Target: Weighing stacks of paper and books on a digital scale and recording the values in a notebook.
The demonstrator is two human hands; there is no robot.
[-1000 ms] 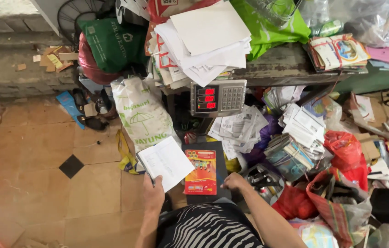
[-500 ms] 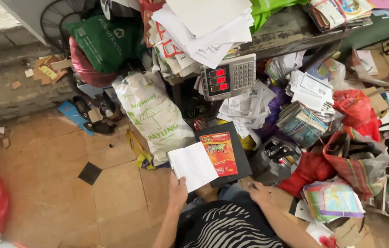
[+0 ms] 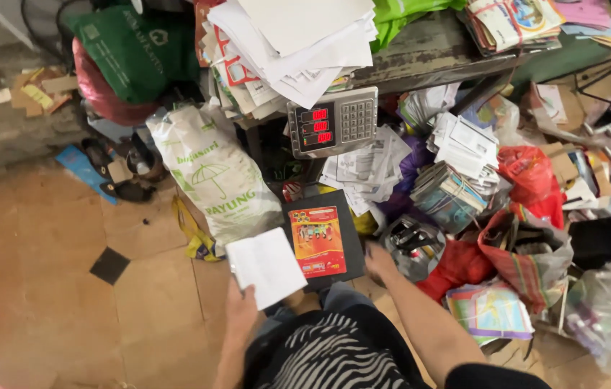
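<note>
Head view, lower centre of the frame: left hand (image 3: pixel 241 311) pinches a white booklet (image 3: pixel 266 266) by its near edge; right hand (image 3: pixel 379 261), fingers curled, touches the black scale (image 3: pixel 322 240) edge. Best keep the booklet level, the scale steady

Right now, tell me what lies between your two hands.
In the head view, a red-and-yellow booklet on a black scale platform lies between the left hand, holding white paper, and the right hand.

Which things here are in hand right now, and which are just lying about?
In hand: white booklet held by the left hand; black platform with red booklet, right hand at its edge.
Lying about: scale display, white sack, paper stacks, red bags.
</note>
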